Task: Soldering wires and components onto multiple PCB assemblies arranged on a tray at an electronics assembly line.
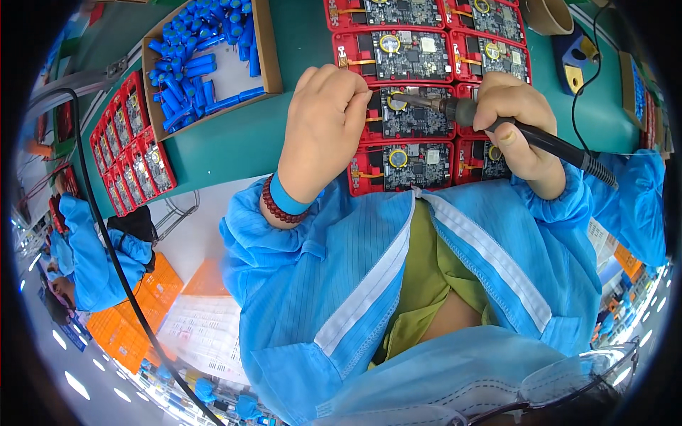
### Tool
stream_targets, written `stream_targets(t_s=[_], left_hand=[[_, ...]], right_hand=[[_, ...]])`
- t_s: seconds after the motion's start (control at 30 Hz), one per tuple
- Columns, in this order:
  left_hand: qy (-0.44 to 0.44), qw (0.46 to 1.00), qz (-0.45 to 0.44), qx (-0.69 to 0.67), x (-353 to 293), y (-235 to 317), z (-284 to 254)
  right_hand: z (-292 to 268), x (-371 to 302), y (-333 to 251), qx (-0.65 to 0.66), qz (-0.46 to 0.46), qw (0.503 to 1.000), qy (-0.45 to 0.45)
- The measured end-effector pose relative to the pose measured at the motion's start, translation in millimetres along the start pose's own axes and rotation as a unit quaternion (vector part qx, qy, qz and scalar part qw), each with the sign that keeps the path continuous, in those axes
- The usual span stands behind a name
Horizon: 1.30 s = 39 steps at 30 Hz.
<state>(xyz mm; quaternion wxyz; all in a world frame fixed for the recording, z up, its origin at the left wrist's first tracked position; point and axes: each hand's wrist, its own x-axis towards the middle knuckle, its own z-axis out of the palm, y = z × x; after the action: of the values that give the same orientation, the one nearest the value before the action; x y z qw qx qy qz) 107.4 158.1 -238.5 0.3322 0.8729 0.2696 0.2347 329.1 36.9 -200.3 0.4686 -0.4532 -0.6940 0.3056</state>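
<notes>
My right hand (517, 124) grips a soldering iron (550, 140) by its black handle. Its metal tip points left and meets or hovers over a yellow-ringed round part on a dark circuit board (425, 122); I cannot tell whether they touch. That board sits in a red case (369, 153), among rows of similar red cases with boards. My left hand (325, 128) is closed at the board's left edge, thumb and fingers pressed together. Whatever lies between those fingers, if anything, is hidden. A blue band and a dark red bead bracelet circle the left wrist.
A cardboard box (273, 53) of blue cylindrical cells stands at the far left on the green table (305, 35). More red cases (135, 145) lie left. A blue soldering-iron stand (572, 60) and a cardboard tube (550, 15) are at the far right. Co-workers sit on both sides.
</notes>
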Motion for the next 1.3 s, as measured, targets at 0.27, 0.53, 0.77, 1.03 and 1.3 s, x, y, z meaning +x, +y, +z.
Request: stream_targets(t_s=[0.27, 0.53, 0.77, 1.03, 1.3], left_hand=[[0.019, 1.0, 0.001, 0.01, -1.9, -2.2, 5.9], [0.024, 0.999, 0.018, 0.02, -3.0, -4.3, 7.0], [0.031, 0.998, 0.026, 0.046, -2.8, -2.6, 9.2], [0.029, 0.997, 0.03, 0.058, -2.7, -2.0, 8.3], [0.014, 0.997, 0.035, 0.066, -1.6, -2.7, 5.5]], right_hand=[[3.0, 1.9, 2.9, -0.019, -0.002, 1.0, -0.018], [5.2, 0.2, 3.6, -0.005, 0.005, 1.0, -0.006], [5.4, 0.4, 2.7, -0.019, 0.004, 1.0, -0.017], [3.1, -3.8, 2.0, -0.011, -0.004, 1.0, 0.015], [5.6, -3.1, 6.1, 0.003, 0.016, 1.0, 0.011]])
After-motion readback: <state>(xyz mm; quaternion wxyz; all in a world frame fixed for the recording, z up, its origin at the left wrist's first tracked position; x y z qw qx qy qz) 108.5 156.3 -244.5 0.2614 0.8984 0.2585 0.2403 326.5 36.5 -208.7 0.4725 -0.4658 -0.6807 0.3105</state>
